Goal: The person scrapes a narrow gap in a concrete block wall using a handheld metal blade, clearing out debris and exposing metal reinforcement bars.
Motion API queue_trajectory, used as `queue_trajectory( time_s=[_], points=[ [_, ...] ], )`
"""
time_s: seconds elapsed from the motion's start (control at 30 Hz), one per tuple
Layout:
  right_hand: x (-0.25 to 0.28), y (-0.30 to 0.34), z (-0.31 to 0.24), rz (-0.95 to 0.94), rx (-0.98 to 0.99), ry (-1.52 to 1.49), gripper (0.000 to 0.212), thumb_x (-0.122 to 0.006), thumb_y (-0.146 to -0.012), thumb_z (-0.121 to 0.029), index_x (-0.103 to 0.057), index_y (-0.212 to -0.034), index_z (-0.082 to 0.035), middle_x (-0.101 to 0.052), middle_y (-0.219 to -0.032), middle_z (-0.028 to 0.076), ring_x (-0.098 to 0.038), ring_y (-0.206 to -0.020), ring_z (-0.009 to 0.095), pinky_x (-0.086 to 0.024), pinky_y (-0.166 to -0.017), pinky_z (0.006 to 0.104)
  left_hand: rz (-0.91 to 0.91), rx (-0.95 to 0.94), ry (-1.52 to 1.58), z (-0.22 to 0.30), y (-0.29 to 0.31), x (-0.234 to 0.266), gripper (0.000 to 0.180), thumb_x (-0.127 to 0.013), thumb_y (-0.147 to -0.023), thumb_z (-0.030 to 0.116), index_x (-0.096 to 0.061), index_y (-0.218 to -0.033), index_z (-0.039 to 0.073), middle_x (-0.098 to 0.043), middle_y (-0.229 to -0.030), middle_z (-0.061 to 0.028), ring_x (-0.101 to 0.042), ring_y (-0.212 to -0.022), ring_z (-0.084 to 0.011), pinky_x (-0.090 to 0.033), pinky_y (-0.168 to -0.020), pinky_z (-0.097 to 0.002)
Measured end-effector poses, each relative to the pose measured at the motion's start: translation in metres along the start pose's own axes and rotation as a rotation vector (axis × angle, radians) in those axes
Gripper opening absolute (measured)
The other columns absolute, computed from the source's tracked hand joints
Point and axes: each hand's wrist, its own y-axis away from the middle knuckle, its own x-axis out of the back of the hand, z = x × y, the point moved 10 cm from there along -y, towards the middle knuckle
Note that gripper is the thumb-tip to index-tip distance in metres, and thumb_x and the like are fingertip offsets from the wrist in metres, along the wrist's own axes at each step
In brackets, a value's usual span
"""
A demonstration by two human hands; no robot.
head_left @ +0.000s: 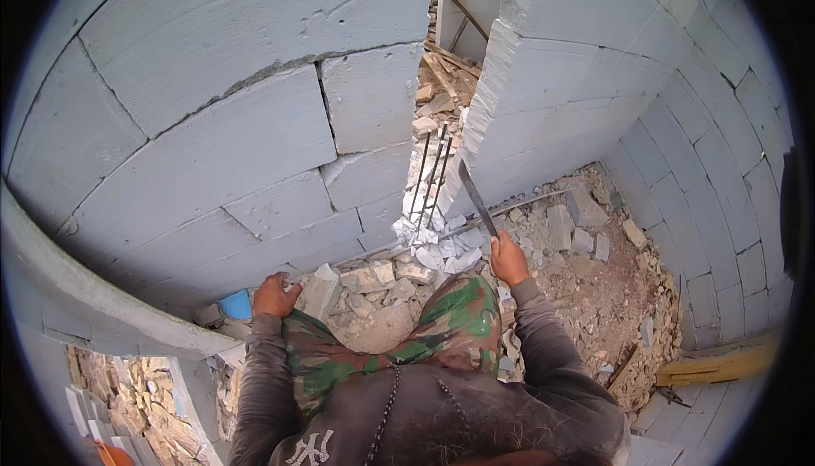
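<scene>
My right hand (pixel 508 259) is closed round the grip of a machete (pixel 477 199), a long dark flat blade. It slants up and to the left, with its tip close to the rough-cut edge of the pale block wall (pixel 586 75). My left hand (pixel 276 295) is by my left knee, empty as far as I can see, its fingers bent and apart. Between the two wall parts runs a vertical gap. Several thin dark steel bars (pixel 435 171) stand up in it, with white block chips (pixel 446 249) heaped round their feet.
Broken block pieces (pixel 560 227) and rubble cover the ground at the wall's foot. A blue object (pixel 236 305) lies beside my left hand. At the left curves a pale concrete edge (pixel 93 296). A yellowish timber (pixel 717 367) juts in at the right. Planks (pixel 450 67) lie beyond the gap.
</scene>
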Motion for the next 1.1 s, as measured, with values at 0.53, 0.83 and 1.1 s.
queue_trajectory(
  time_s=[0.53, 0.83, 1.1],
  points=[
    [-0.199, -0.145, -0.003, -0.66, 0.044, 0.558, 0.029, -0.058, -0.091, -0.011, -0.075, -0.113, -0.005, -0.072, -0.115, 0.024, -0.07, -0.11, 0.04, -0.056, -0.092, 0.0492, 0.048, -0.025, -0.017, -0.004, 0.048, 0.018, 0.061, -0.075, -0.087, 0.05, -0.07, -0.125, 0.004, -0.074, -0.109, -0.0154, -0.071, -0.09, -0.0306, -0.056, -0.082, -0.0439],
    [-0.099, -0.071, 0.028, -1.129, 0.075, 0.754, 0.03, -0.072, -0.08, -0.026, -0.08, -0.099, -0.004, -0.076, -0.104, 0.021, -0.075, -0.1, 0.036, -0.058, -0.085, 0.0451, -0.189, 0.115, 0.331, -0.007, 0.092, 0.022, 0.054, -0.076, -0.089, 0.042, -0.071, -0.122, -0.001, -0.076, -0.1, -0.0154, -0.072, -0.089, -0.0249, -0.056, -0.081, -0.038],
    [0.017, 0.188, 0.109, -0.663, -0.563, 0.338, 0.029, -0.07, -0.087, -0.03, -0.079, -0.099, -0.005, -0.075, -0.109, 0.021, -0.072, -0.106, 0.038, -0.056, -0.093, 0.045, -0.256, 0.136, 0.413, 0.012, 0.176, 0.046, 0.044, -0.076, -0.089, 0.035, -0.072, -0.115, 0.0, -0.076, -0.092, -0.0154, -0.073, -0.084, -0.0256, -0.057, -0.078, -0.038]
  ],
)
